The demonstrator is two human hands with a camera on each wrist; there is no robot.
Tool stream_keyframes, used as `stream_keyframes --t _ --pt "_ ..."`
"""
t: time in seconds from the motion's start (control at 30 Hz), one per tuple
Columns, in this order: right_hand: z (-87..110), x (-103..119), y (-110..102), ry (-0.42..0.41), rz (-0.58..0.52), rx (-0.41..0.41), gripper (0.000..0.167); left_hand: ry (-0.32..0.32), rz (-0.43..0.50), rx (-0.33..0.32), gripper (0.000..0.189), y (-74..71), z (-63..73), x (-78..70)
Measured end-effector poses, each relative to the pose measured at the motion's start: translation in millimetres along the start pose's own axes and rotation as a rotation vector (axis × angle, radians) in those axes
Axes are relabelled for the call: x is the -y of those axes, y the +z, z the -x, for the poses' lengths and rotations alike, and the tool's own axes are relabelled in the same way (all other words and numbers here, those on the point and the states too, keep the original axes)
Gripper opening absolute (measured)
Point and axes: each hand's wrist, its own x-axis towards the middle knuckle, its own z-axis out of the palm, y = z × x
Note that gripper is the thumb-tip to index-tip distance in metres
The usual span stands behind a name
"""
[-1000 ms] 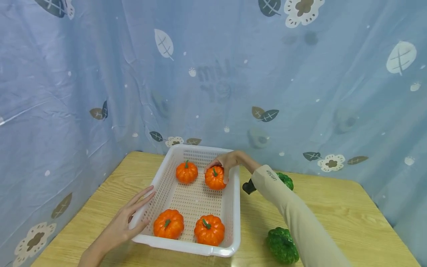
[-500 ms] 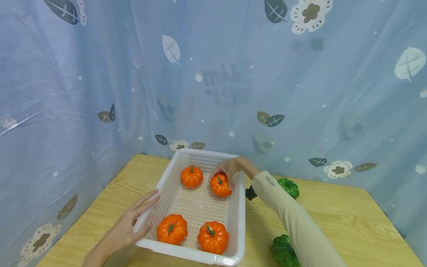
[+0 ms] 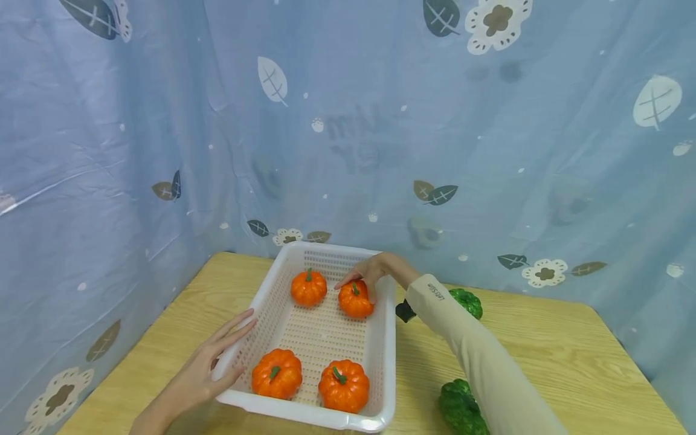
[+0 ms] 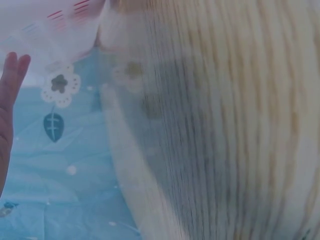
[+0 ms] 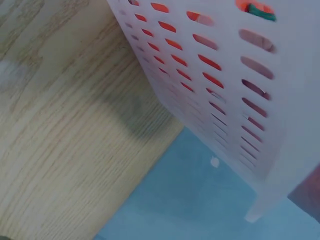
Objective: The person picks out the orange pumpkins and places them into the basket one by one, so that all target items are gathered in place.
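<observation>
A white perforated plastic basket (image 3: 304,412) stands on the wooden table in the head view, holding orange pumpkins with green stems. My right hand (image 3: 371,270) reaches over the far right rim, thumb and fingers around the far right pumpkin (image 3: 355,300). Left of it sits another pumpkin (image 3: 308,289). The near left pumpkin (image 3: 277,374) and near right pumpkin (image 3: 344,386) lie at the front. My left hand (image 3: 203,365) rests against the basket's left side, fingers extended and thumb near the front corner. The right wrist view mostly shows the basket's slotted wall (image 5: 200,65).
Right of the basket, a green pumpkin (image 3: 461,408) is partly behind the right sleeve (image 3: 473,350). Another green pumpkin (image 3: 467,302) lies farther back, near a dark object (image 3: 405,311). A blue patterned curtain (image 3: 337,151) hangs along the table's (image 3: 549,350) back and left.
The view has shifted slightly. My right hand's fingers have loosened a little and lifted at the left side of the far right pumpkin. The left hand stays at the basket's side.
</observation>
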Motion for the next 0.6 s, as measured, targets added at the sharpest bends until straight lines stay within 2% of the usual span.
stream_keyframes --t 0.07,0.13,0.3,0.47,0.6 --pt "-19.6 -21.7 -6.6 -0.013 0.007 0.018 0.087 -0.003 -0.003 0.000 0.069 -0.2 0.3 0.0" --pt "-21.7 -22.2 -6.8 -0.002 -0.017 0.003 0.085 -0.011 -0.003 0.002 0.069 -0.2 0.1 -1.0" --pt "-20.3 -22.2 -7.7 -0.036 -0.036 -0.022 0.079 -0.025 0.027 0.005 0.069 -0.5 -0.6 -3.2" --pt "-18.5 -18.0 -8.8 -0.052 0.044 -0.035 0.073 -0.053 0.003 0.019 0.067 -1.5 -0.3 -4.5" --pt "-17.4 -16.9 -9.0 -0.051 0.100 -0.041 0.075 -0.067 -0.007 0.030 0.066 -1.9 0.1 -3.9"
